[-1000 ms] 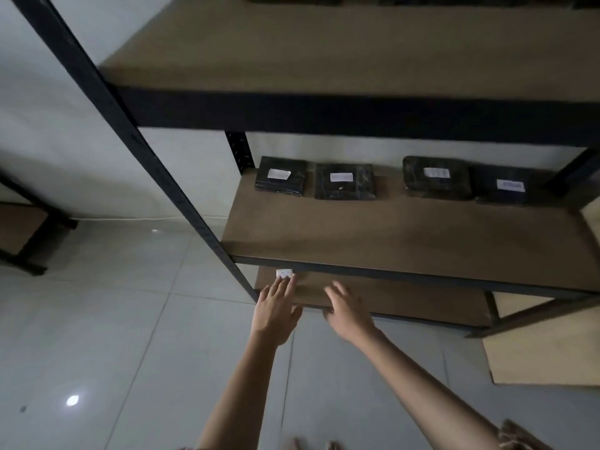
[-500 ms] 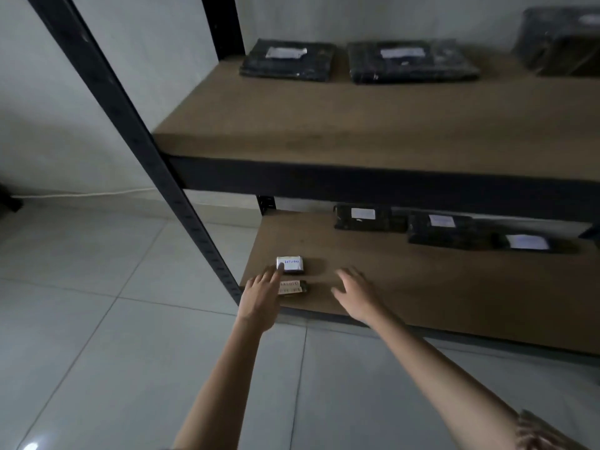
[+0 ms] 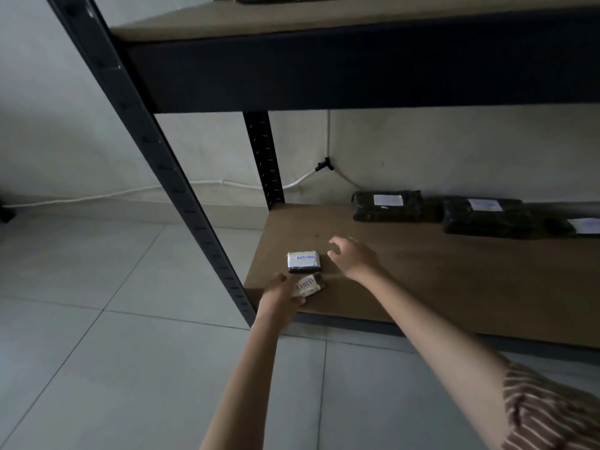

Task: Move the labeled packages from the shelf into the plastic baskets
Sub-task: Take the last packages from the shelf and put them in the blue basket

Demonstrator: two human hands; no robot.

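Observation:
Two small labeled packages lie near the front left corner of the bottom shelf board point(image 3: 422, 287). My left hand point(image 3: 281, 297) grips the nearer small package point(image 3: 308, 285), which is tilted. The other small package point(image 3: 303, 260), with a white handwritten label, lies flat just behind it. My right hand point(image 3: 352, 256) hovers beside that package, fingers spread, holding nothing. Three larger black wrapped packages with white labels sit at the back of the shelf: one point(image 3: 388, 205), a second point(image 3: 487, 216) and a third point(image 3: 581, 227) cut off at the right. No basket is in view.
A black slotted upright point(image 3: 168, 164) slants down the shelf's front left, and a rear upright point(image 3: 264, 157) stands at the back. The upper shelf's dark beam point(image 3: 357, 66) hangs overhead. A white cable point(image 3: 130, 191) runs along the wall. Grey tiled floor point(image 3: 113, 352) lies to the left.
The view has dropped and closed in on the bottom shelf. My left hand has taken hold of the nearer small package and tilted it. My right hand has moved beside the other small package.

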